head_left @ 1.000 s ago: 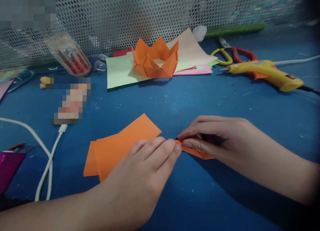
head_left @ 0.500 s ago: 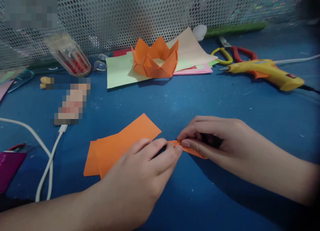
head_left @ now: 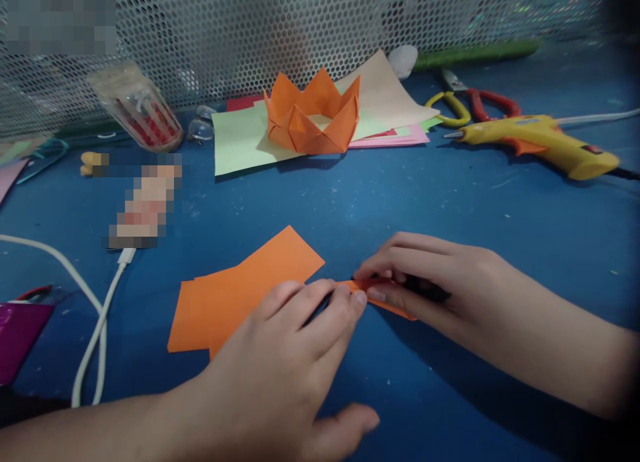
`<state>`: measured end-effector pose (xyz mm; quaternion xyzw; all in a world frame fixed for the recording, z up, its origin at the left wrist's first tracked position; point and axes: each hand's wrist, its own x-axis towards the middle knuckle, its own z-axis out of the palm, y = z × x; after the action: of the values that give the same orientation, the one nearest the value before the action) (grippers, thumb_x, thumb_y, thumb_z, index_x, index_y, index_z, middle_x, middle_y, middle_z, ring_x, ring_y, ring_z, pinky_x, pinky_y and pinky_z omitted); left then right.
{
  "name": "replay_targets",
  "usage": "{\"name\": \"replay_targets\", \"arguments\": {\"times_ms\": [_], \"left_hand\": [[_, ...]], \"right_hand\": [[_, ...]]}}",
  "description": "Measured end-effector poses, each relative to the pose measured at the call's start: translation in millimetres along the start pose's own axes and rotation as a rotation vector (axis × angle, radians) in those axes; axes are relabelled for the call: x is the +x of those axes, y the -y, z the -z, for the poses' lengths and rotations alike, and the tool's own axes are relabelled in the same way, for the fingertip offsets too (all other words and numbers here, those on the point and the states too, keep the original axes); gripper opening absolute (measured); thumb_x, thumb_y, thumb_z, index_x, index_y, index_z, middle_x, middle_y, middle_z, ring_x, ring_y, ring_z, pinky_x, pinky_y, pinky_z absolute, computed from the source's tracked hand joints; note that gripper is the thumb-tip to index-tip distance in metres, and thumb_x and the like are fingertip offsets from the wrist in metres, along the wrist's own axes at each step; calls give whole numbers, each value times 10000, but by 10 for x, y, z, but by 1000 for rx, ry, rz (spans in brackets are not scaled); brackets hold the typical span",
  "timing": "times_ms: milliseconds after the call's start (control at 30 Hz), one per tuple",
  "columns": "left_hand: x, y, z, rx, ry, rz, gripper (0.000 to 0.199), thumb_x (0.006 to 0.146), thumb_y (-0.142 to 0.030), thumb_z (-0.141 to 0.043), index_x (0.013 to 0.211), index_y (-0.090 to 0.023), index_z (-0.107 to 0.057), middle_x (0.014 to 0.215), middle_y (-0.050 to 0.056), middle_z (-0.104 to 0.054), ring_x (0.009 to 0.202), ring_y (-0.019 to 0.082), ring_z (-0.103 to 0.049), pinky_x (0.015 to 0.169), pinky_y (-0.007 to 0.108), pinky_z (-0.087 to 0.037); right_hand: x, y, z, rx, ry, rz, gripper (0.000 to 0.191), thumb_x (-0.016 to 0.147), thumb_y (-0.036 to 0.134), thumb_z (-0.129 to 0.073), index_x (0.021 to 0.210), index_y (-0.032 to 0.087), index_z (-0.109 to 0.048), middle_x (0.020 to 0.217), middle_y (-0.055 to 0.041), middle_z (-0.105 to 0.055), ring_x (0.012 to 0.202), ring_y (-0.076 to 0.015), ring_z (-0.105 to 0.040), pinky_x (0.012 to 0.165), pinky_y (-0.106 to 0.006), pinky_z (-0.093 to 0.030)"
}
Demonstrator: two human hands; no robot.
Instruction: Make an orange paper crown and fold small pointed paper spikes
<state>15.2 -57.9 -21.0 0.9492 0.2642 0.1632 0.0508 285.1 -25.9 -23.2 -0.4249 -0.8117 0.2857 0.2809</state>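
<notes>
A narrow folded piece of orange paper (head_left: 400,311) lies on the blue table between my hands. My right hand (head_left: 440,282) pinches it between thumb and fingers. The fingertips of my left hand (head_left: 300,342) rest on the paper's left end, pressing from above, with the thumb stretched out to the side. Loose orange paper sheets (head_left: 240,282) lie overlapped beside my left hand, which covers part of them. Further back stands an orange folded-paper crown (head_left: 315,132) with pointed tips.
Coloured paper sheets (head_left: 235,142) lie under the crown. At right are a yellow glue gun (head_left: 545,142) and red-and-yellow-handled scissors (head_left: 493,105). A bag with red pieces (head_left: 145,115) leans at back left, against metal mesh (head_left: 215,22). A white cable (head_left: 103,315) loops at left.
My left thumb has come out from under the hand and now points right. The loose orange sheets have shifted slightly against each other. My right hand keeps its pinch.
</notes>
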Motion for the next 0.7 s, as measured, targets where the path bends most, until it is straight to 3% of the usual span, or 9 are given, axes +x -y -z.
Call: {"name": "replay_targets", "arguments": {"times_ms": [133,233,400,467,600,700], "left_hand": [[3,-20,80,72,87,24,643,1271,-526,-389,1600,-48,-667,1595,106,-788,1422,283,-757,1177,427,-570],[18,-23,76,79,90,42,644,1264,-532,-402,1585,-47,-678,1596,129,-785,1392,284,-778,1140,422,-576],[-13,-35,-90,67,-4,90,682,1250,-575,-375,1526,-70,-741,1518,143,-823,1330,309,-769,1119,439,-554],[-42,-46,-117,93,-20,102,683,1246,-606,-390,1567,-109,-732,1518,126,-822,1354,328,-730,1148,449,-523],[-81,-60,-79,132,61,106,702,1230,-648,-465,1654,-132,-678,1530,108,-810,1369,351,-670,1186,458,-484],[-77,-56,-86,144,27,98,696,1252,-616,-377,1616,-118,-698,1530,106,-804,1337,339,-656,1164,448,-475]], "right_hand": [[-22,0,-19,-38,-6,25,283,1157,378,-610,1027,283,-843,967,-57,-843,816,-200,-832,717,-289,-667],[-24,2,-23,10,-51,1,245,1107,346,-657,968,291,-852,930,-35,-847,769,-178,-814,689,-266,-650],[7,14,45,128,15,-183,174,1002,371,-769,889,302,-882,821,-24,-826,656,-170,-756,571,-255,-590],[17,20,70,130,45,-191,182,1010,377,-759,912,301,-892,838,-36,-833,672,-183,-765,579,-270,-602],[17,35,57,31,27,13,266,1096,280,-642,947,267,-862,885,-56,-826,754,-186,-791,655,-280,-636],[2,56,18,-104,4,197,368,1144,184,-524,940,249,-823,888,-61,-802,785,-185,-772,691,-290,-636]]}}
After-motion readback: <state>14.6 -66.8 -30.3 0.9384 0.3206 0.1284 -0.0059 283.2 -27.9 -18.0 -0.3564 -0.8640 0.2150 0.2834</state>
